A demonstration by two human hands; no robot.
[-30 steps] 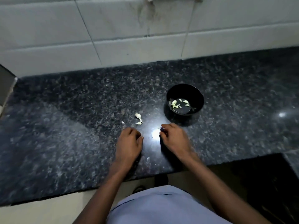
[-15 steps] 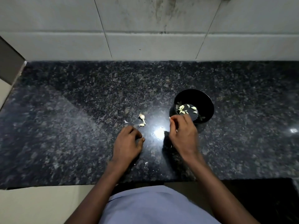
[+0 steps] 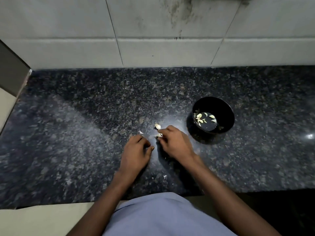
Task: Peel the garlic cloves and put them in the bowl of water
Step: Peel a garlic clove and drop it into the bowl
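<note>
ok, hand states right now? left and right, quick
Left hand: fingers curled on the counter; whether it holds anything cannot be told.
Right hand: pinching a garlic clove on the counter.

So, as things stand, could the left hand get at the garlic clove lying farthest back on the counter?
Probably yes. The left hand rests on the counter just short of that garlic clove, with only bare stone and a scrap of peel between. The right hand sits beside it at another clove, so it might crowd the way.
</note>
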